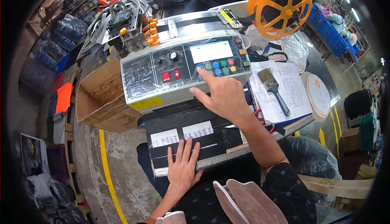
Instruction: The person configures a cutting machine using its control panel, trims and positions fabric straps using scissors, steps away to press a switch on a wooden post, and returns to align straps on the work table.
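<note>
Right hand (pixel 227 96) up at the controls: index finger reaching onto a blue key (pixel 200 67), thumb out, the other fingers curled, nothing gripped. Left hand (pixel 183 171) flat, fingers slightly parted, fingertips resting on the black ledge (pixel 219 132), holding nothing that shows.

Just above those fingertips, two white printed labels (pixel 164 138), the lines too small to read. Straight ahead of the person stands the machine, its control panel (pixel 140 77) covered in fine lettering, illegible here, with a yellow sticker (pixel 147 103) low on the left. The display (pixel 210 52) glows white above coloured keys; two red switches (pixel 166 77) and a round knob (pixel 174 56) sit to its left.

Over to the right, a notebook (pixel 298 88) full of handwriting, a bristle paintbrush (pixel 277 96) lying across it, and beside that a round disc (pixel 317 95) with an orange emblem. A measuring strip (pixel 219 157) edges the ledge.

Worn concrete floor (pixel 134 175) below, yellow line (pixel 109 179) painted on it; an open cardboard box (pixel 103 86) left of the machine. Behind, shiny metal, a spoked orange reel (pixel 289 12), and glossy plastic-wrapped bundles (pixel 67 29) far left.
</note>
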Demonstrator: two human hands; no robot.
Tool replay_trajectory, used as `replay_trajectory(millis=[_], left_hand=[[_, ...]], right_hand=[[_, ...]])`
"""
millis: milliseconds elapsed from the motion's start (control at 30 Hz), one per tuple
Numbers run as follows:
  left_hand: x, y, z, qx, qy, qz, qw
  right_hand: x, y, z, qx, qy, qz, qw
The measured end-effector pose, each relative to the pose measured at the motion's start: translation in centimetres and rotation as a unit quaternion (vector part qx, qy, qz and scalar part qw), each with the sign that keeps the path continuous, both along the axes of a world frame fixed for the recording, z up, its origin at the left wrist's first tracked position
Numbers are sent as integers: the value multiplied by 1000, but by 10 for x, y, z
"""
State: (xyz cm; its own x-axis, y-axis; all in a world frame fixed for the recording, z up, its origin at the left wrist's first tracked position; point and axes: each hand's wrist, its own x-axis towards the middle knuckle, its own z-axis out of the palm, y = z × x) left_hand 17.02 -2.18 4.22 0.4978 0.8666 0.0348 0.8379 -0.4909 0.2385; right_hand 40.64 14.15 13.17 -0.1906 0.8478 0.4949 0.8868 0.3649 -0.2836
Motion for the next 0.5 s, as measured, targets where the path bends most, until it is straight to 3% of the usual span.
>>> replay_trajectory(millis=[500], left_hand=[[-1,4,4,-35,-15,5,999]], right_hand=[[-8,10,-7,49,0,-10,999]])
